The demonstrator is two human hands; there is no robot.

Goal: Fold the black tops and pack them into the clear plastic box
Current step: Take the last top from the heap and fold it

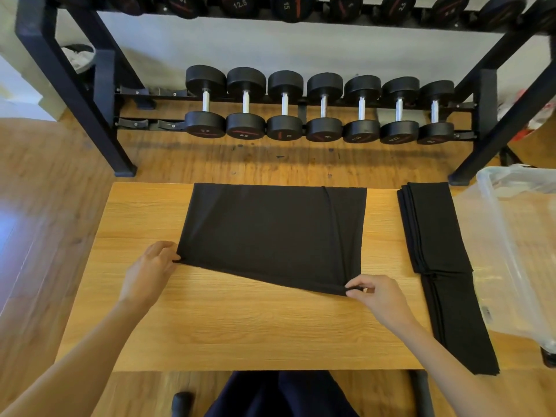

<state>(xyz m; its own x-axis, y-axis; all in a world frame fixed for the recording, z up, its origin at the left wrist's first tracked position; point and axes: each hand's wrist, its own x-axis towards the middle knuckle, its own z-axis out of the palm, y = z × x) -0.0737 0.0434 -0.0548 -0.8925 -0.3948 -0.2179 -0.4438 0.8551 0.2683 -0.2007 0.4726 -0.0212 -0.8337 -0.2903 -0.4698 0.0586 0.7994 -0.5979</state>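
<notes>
While one black top (273, 233) lies spread mid-table (240, 326), the left hand (150, 266) and right hand (376, 296) each pinch a near corner. Folded tops (436, 251) wait unpacked beside the clear plastic box (511, 251); packing appears outstanding.

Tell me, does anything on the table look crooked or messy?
A little. The black top being folded has a slanted near edge: the left hand pinches its corner farther up the table than the right hand. The folded tops at the right overhang the table's near edge.
</notes>
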